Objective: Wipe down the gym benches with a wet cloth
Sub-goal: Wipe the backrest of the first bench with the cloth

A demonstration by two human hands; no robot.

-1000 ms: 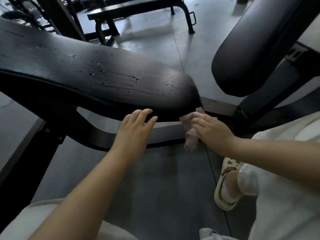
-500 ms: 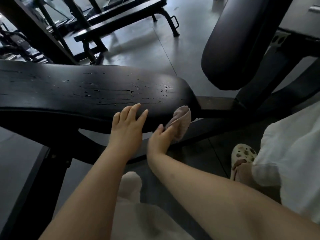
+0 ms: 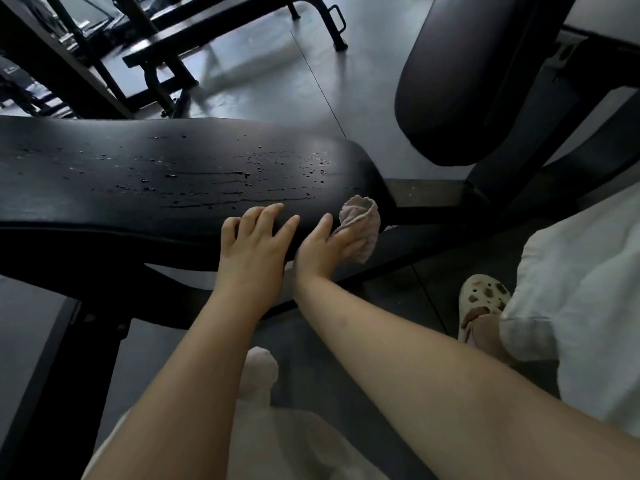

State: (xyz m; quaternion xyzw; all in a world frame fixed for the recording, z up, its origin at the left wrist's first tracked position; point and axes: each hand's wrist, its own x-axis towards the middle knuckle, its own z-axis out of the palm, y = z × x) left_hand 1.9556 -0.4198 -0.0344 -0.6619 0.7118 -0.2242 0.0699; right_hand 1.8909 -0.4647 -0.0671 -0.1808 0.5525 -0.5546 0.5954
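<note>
1. Nearest: pale trousers over the knees at the bottom edge; both bare forearms reach fwd from there.
2. R side: white top and a cream clog on the dark floor, just beside the bench frame.
3. Left hand: fingers spread and straight, laid flat on the near edge of the worktop, holding nothing.
4. Right hand: just R of the left hand, nearly touching it. Thumb points up along the pad edge; fingers press a pinkish cloth against the pad's near R corner. Whether the fingers curl round the cloth can't be told, since they're mostly under it.
5. Cloth: bunched, its top fold standing above the fingers, touching the rounded end of the pad, below the top surface.
6. Worktop: black padded bench, runs L to R across mid-frame. Water beads and thin wet streaks on its top, densest toward the R end, beyond the hands.
7. Beyond the R end: frame bar links to a 2nd black pad, tilted up steeply, apart from the first.
8. Far: another flat bench w/ steel legs on the glossy floor; dark rack uprights at top L.
</note>
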